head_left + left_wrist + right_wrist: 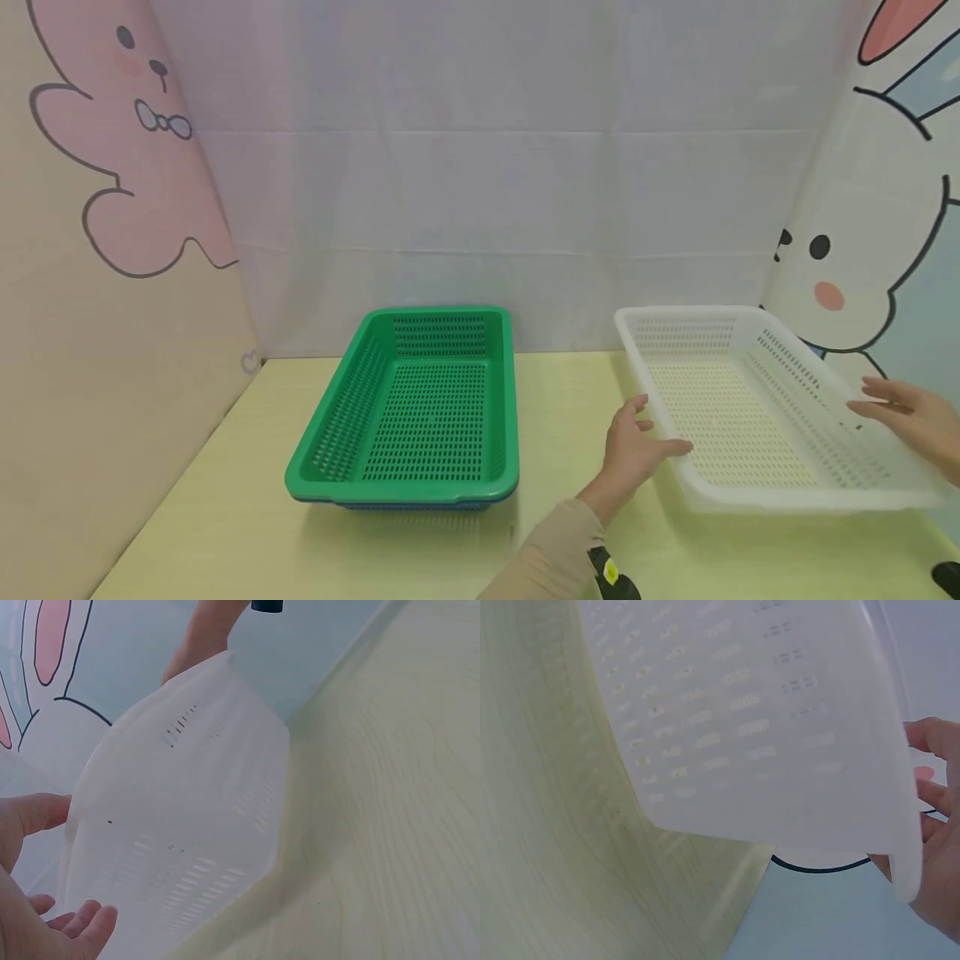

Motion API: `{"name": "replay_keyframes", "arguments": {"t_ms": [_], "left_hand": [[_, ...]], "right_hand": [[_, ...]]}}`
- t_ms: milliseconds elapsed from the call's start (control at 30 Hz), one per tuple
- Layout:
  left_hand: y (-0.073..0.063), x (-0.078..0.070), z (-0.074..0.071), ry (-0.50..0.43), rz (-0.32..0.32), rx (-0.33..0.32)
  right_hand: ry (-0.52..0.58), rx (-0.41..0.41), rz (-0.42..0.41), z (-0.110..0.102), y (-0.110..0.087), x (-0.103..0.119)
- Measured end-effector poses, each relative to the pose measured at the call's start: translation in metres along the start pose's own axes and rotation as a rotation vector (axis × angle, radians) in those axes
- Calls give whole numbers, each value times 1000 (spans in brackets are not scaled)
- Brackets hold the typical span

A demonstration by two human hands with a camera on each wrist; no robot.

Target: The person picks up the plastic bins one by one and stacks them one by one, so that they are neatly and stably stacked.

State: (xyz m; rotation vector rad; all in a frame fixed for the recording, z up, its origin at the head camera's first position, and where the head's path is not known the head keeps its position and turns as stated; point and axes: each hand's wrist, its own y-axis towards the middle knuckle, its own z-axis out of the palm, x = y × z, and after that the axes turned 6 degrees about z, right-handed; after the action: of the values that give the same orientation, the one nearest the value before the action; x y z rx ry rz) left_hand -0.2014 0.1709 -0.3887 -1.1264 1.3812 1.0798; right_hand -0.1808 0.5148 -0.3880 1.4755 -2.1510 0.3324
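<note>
A white plastic basket (pixel 735 500) with slotted walls is at the right of the table. My left hand (pixel 633 450) is at its left rim, thumb reaching over the edge and fingers spread along the outside. In the left wrist view the left hand (pixel 45 900) shows loose fingers beside the basket's wall (pixel 187 787). On the far side, my right hand (pixel 911 417) has its fingers extended over the right rim, above the inside. The right wrist view shows the right hand (pixel 937 795) partly hidden behind the basket's rim (pixel 906 877).
A green slotted basket (pixel 405 492) sits left of centre on the pale wood table (pixel 225 500), with a blue edge (pixel 420 505) showing beneath it. White cloth (pixel 465 167) hangs behind. Cartoon-printed panels (pixel 112 375) stand at both sides.
</note>
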Motion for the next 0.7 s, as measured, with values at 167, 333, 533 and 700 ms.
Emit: {"name": "replay_keyframes", "arguments": {"t_ms": [167, 333, 533, 700], "left_hand": [[1, 7, 3, -61, -14, 11], [1, 12, 7, -121, -32, 22], [2, 13, 8, -144, -31, 32], [3, 13, 7, -169, -29, 39]], "right_hand": [[-21, 38, 20, 0, -3, -10], [37, 93, 65, 1, -12, -10], [119, 74, 67, 4, -11, -13], [153, 81, 73, 6, -11, -14]]}}
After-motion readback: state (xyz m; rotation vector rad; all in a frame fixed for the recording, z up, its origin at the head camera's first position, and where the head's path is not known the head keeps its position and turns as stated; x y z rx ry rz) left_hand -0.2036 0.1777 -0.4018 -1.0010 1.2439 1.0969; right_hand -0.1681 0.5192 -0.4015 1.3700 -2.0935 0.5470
